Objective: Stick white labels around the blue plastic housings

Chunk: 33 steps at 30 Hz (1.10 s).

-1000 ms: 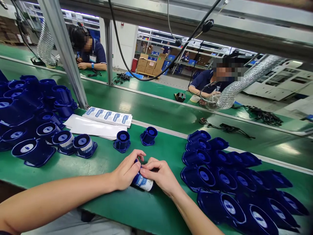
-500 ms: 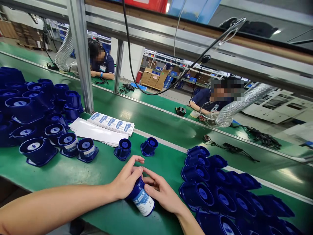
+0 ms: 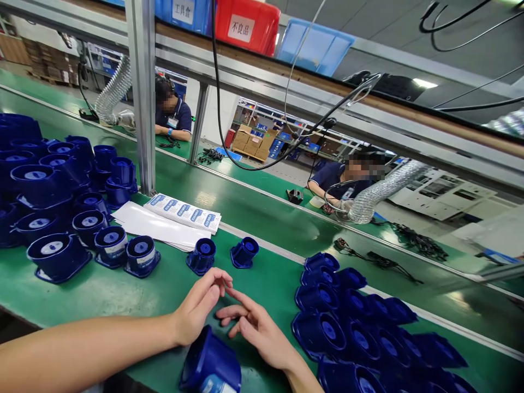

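A dark blue plastic pump housing [image 3: 213,355] lies on its side at the near edge of the green table, its square flange toward the left. Part of a blue-and-white label shows low on its body, cut off by the frame. Just beyond the flange is my left hand [image 3: 198,311], fingers loosely curved and holding nothing. My right hand [image 3: 262,333] hovers to the right of the housing, fingers spread and empty. The fingertips of both hands nearly meet. Two smaller housings [image 3: 204,254] [image 3: 245,251] stand beyond my hands.
Many blue housings [image 3: 57,185] crowd the left, some labelled; more stand in rows [image 3: 327,333] at right. Label sheets [image 3: 184,212] and white backing paper [image 3: 161,226] lie behind. A metal post [image 3: 141,103] rises at left, and cables [image 3: 249,166] hang overhead. Two people sit opposite.
Both hands have let go of the housing and drawn slightly apart. The housing has shifted toward me and turned, so less of its label shows. The camera view has tilted up.
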Each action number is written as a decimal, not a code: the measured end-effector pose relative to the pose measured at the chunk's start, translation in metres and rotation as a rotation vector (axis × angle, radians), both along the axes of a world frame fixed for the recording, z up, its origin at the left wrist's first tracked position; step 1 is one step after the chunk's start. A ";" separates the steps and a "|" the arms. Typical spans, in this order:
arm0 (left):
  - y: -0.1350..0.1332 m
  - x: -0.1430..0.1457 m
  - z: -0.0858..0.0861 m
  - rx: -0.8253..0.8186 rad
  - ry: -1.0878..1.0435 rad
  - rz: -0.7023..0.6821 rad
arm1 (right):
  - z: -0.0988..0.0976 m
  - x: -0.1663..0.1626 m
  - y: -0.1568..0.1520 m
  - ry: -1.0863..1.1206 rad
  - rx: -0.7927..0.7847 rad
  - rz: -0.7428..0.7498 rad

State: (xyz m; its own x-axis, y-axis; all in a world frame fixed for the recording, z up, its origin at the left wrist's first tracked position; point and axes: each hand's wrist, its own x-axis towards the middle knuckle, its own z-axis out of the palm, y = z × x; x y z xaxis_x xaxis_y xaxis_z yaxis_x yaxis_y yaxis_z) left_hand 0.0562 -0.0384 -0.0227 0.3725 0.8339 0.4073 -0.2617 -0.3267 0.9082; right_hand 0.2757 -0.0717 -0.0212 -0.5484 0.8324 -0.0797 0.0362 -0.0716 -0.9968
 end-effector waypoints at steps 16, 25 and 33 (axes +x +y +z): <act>0.010 -0.008 -0.021 -0.099 0.037 0.121 | 0.019 0.007 0.019 0.623 -0.149 -0.405; 0.021 0.091 0.032 -0.277 0.007 -0.005 | 0.016 0.022 0.016 0.940 -0.179 -0.443; 0.039 0.121 0.042 -0.259 0.002 -0.088 | 0.016 0.029 0.017 0.800 0.051 -0.580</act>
State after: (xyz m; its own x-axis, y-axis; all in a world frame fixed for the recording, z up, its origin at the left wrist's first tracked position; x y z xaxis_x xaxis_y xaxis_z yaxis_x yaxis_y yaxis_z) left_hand 0.1773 0.0010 0.0197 0.4486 0.8747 0.1837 -0.2769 -0.0594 0.9590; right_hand 0.3045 -0.0546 -0.0047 0.0686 0.9812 0.1804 -0.6766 0.1787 -0.7143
